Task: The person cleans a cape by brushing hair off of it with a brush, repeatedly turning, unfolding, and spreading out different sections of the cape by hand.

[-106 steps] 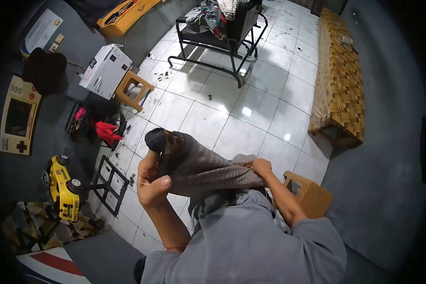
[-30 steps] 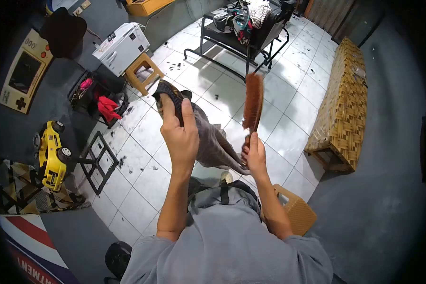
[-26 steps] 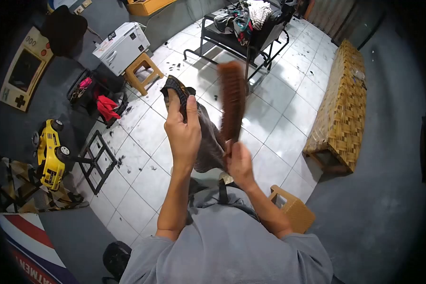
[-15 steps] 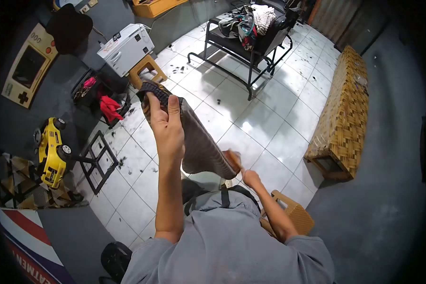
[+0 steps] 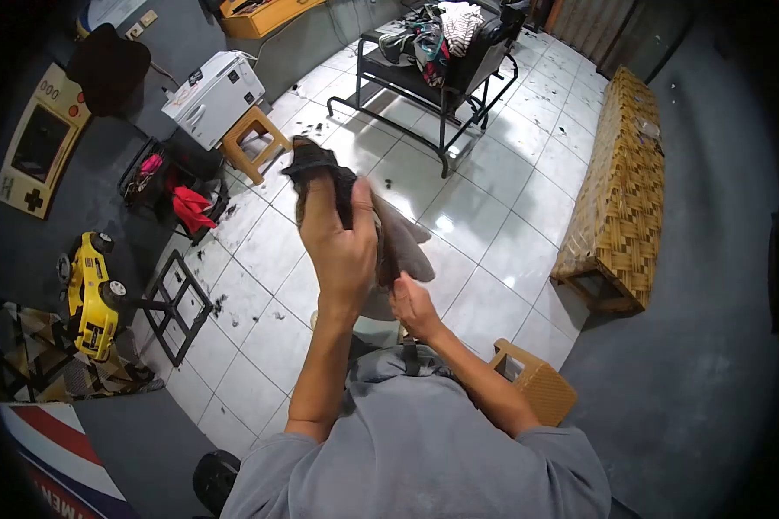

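My left hand (image 5: 342, 251) is closed around a grey-brown fabric piece (image 5: 407, 251) with a dark, patterned band (image 5: 312, 160) at its upper end. The band sticks out beyond my fingers, and the lower part hangs to the right in soft, blurred folds. Its exact kind does not show. Close beneath those folds is my right hand (image 5: 414, 307), with its fingers curled shut. The earlier frame shows a thin handle in it with a brown brush-like head; the fabric and my fingers now mostly hide that brush.
A brown plastic stool (image 5: 537, 381) stands beside me on the right. A woven cabinet (image 5: 614, 190) lines the right wall. Ahead is a black metal chair (image 5: 441, 86) piled with clothes. To the left are a yellow toy car (image 5: 95, 294) and a black frame (image 5: 177, 303). Dark tufts litter the tiles.
The fabric piece has tilted and bunched up, with its broad side turned away. My left hand moved slightly right; my right hand moved left and up, closer to it. The view shifted a little.
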`<action>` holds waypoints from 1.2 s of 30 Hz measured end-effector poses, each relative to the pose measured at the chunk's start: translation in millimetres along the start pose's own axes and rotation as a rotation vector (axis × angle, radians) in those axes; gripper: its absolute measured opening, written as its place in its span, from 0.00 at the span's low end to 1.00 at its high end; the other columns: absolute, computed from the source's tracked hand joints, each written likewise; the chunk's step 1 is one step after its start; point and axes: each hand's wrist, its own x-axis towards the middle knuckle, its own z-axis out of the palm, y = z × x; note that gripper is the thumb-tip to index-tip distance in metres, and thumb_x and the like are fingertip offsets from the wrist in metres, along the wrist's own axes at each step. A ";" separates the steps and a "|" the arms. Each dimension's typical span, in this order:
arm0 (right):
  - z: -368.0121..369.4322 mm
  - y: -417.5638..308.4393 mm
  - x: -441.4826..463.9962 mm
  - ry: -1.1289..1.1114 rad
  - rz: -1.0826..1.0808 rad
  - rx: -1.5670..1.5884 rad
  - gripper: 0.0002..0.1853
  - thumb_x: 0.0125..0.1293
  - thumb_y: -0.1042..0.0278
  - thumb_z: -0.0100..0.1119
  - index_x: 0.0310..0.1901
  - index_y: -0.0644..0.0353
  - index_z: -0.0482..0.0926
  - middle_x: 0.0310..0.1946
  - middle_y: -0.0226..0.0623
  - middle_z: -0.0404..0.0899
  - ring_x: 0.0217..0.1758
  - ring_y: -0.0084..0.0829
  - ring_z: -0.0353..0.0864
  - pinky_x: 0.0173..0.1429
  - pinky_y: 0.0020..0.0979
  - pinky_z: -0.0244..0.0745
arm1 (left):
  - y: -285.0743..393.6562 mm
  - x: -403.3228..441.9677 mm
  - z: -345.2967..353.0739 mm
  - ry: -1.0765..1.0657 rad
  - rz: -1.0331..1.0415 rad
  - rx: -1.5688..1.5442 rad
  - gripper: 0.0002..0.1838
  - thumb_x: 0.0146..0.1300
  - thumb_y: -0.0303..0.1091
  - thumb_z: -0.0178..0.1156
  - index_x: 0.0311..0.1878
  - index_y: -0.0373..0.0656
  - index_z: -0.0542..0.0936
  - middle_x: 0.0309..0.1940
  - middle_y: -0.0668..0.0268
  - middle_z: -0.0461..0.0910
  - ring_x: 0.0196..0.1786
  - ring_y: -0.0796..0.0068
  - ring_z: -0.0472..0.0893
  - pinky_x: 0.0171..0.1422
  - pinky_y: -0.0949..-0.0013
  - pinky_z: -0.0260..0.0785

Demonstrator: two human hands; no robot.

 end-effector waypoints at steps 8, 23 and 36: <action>-40.4 151.1 -38.6 -0.039 0.391 -0.627 0.29 0.71 0.51 0.34 0.28 0.68 0.77 0.28 0.61 0.76 0.35 0.61 0.76 0.43 0.54 0.68 | 0.5 8.8 -20.0 0.101 -0.043 -0.025 0.25 0.65 0.29 0.56 0.63 0.30 0.62 0.57 0.54 0.68 0.57 0.68 0.67 0.64 0.70 0.56; -7.8 37.7 -21.8 -0.109 0.067 -0.308 0.15 0.70 0.60 0.40 0.43 0.64 0.71 0.27 0.57 0.74 0.35 0.57 0.75 0.37 0.48 0.70 | -20.1 -6.5 -2.0 0.054 -0.117 -0.002 0.26 0.69 0.34 0.50 0.65 0.31 0.56 0.58 0.52 0.65 0.58 0.66 0.65 0.66 0.68 0.53; -44.0 -11.2 -4.0 0.317 0.263 0.210 0.26 0.72 0.48 0.38 0.30 0.67 0.70 0.18 0.35 0.70 0.20 0.28 0.71 0.25 0.32 0.65 | -21.1 -10.9 -9.2 0.174 -0.076 0.105 0.28 0.71 0.36 0.47 0.65 0.26 0.53 0.61 0.48 0.61 0.61 0.66 0.63 0.67 0.69 0.52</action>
